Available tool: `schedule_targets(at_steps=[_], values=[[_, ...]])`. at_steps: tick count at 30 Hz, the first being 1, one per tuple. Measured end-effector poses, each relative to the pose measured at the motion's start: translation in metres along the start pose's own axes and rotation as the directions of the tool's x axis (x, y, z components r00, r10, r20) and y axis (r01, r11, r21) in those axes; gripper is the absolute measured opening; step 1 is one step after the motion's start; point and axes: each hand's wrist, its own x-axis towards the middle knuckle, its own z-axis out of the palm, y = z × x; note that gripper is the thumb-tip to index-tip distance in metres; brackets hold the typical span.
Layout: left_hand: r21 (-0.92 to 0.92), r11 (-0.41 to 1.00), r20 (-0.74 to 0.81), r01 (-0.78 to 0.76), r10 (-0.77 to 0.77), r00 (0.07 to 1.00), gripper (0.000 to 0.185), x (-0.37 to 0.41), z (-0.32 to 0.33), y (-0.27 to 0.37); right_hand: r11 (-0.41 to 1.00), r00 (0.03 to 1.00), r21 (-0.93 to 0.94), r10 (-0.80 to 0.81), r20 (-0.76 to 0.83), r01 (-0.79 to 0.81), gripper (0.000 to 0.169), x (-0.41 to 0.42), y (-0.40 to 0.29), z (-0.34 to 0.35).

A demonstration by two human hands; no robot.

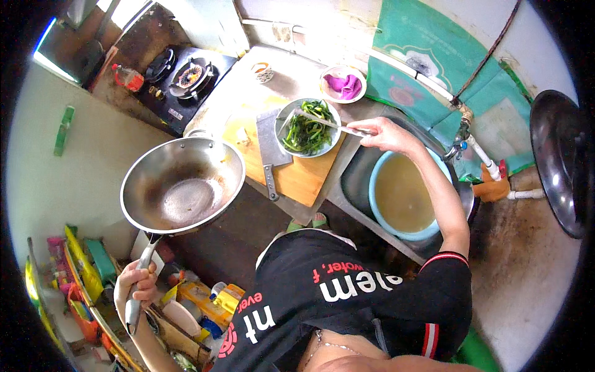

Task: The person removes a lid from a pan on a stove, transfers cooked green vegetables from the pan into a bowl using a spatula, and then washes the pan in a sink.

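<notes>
My left hand [135, 287] is closed around the grey handle of a steel wok [186, 195]. The wok is held off to the left, tilted so its brown-stained inside shows, with hardly any food in it. In my right hand [385, 134] is the handle of a metal spatula [346, 129]. The spatula's head rests over cooked leafy greens [309, 135] in a round pale bowl [280, 140]. That bowl sits on a wooden cutting board [304, 183], partly over the blade of a cleaver [269, 139]. A small pale piece of food [242, 136] lies on the board.
Right of the board, a sink [355, 174] holds a blue basin [377, 207] of cloudy water beneath a tap [458, 145]. Behind stand a bowl [325, 95] with a purple item and a small cup [263, 73]. A gas stove [174, 114] is back left; a dark pan or lid [560, 162] hangs right.
</notes>
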Motion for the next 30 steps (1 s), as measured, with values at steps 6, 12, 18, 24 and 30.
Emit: schedule_targets(at_steps=[6, 12, 18, 24, 30], values=[[-0.106, 0.994, 0.042, -0.017, 0.021, 0.999, 0.014, 0.016, -0.024, 0.003, 0.967, 0.988, 0.237, 0.116, -0.101, -0.089, 0.049, 0.021, 0.018, 0.04], [-0.155, 0.987, 0.139, -0.04, 0.062, 0.988, 0.013, 0.038, -0.061, 0.007, 0.995, 0.989, 0.016, 0.102, -0.108, -0.101, 0.048, 0.007, 0.024, 0.036], [-0.049, 0.999, 0.152, -0.001, 0.009, 0.988, 0.014, 0.059, -0.088, 0.023, 0.957, 0.941, -0.285, -0.038, -0.336, -0.063, 0.048, -0.005, -0.028, 0.041], [-0.106, 0.994, 0.251, 0.001, 0.026, 0.968, 0.015, 0.078, -0.117, 0.038, 0.987, 0.863, -0.154, -0.118, -0.491, 0.047, 0.044, 0.028, -0.017, 0.11], [-0.103, 0.995, 0.329, -0.007, 0.04, 0.943, 0.018, 0.103, -0.139, 0.053, 0.953, 0.836, -0.3, -0.206, -0.509, 0.052, 0.021, 0.085, -0.006, 0.148]])
